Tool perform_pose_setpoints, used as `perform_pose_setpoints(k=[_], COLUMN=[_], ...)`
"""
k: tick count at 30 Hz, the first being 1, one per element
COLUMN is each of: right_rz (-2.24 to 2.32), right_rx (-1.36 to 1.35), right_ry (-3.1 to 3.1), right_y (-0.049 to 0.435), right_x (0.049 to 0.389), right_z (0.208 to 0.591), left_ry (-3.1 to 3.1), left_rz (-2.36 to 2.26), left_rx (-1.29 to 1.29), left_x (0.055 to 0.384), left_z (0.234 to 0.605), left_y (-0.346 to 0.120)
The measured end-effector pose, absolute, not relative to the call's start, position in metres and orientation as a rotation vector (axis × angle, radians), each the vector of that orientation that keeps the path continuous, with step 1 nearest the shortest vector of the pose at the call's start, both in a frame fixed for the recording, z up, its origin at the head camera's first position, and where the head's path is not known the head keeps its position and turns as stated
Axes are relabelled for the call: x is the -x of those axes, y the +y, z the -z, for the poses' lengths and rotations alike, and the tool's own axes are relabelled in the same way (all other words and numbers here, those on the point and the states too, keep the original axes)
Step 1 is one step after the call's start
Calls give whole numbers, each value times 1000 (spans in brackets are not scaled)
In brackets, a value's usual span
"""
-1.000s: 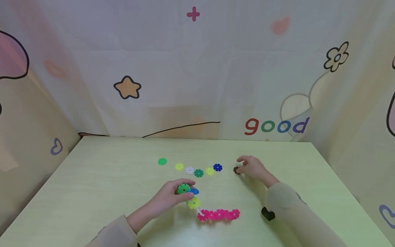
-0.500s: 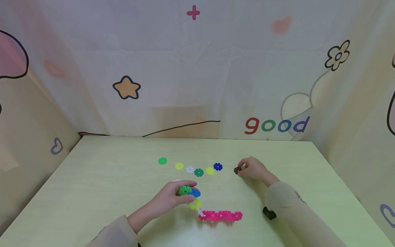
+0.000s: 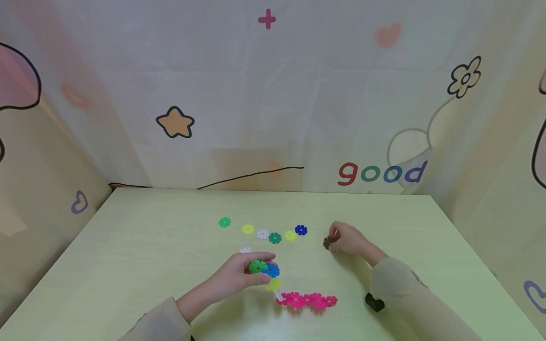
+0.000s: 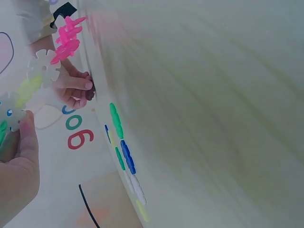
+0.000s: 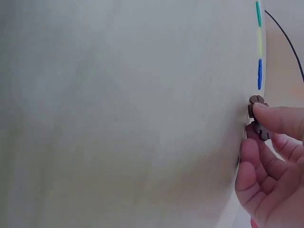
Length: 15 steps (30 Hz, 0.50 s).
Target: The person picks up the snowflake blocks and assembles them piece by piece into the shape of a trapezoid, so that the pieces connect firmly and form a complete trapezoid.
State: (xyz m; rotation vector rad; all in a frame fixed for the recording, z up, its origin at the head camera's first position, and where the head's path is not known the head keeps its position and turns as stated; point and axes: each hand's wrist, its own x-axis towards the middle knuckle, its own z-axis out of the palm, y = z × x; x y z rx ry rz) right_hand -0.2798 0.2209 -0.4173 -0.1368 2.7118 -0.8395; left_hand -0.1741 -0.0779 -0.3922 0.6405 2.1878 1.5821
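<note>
My left hand (image 3: 232, 276) holds a chain of interlocking snowflake discs above the table. A green disc (image 3: 258, 266) and a blue disc (image 3: 271, 270) sit between its thumb and fingers. Beyond them come a yellow disc (image 3: 274, 284), a white disc (image 4: 43, 68), and a run of pink discs (image 3: 298, 300) stretching to the right. Over at the right, my right hand (image 3: 350, 240) pinches a brown snowflake disc (image 3: 327, 243) by thumb and fingertips. In the right wrist view the thumb covers part of the brown disc (image 5: 257, 99), so whether it is one piece or two, I cannot tell.
Loose discs lie in an uneven row across the table: green (image 3: 224, 222), yellow (image 3: 248, 229), white (image 3: 262, 234), dark green (image 3: 275, 238), another yellow (image 3: 290, 235) and dark blue (image 3: 301, 230). Another white disc (image 3: 246, 250) lies just behind the left hand. Printed cloth (image 3: 239, 94) encloses the table.
The right hand has closed its fingers on the brown disc and drawn it slightly toward me. The left hand and its chain have shifted a little right and nearer, exposing a white disc behind.
</note>
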Motion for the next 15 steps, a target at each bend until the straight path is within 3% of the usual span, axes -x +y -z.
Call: perform_pose_setpoints(k=[15], right_rz=[1293], right_rx=[234], right_ry=[2566], right_y=[223], right_x=[254], right_z=[402], left_ry=[2172], left_rz=[-1597], left_rx=[-642], left_x=[174], left_z=[391], left_y=[-78])
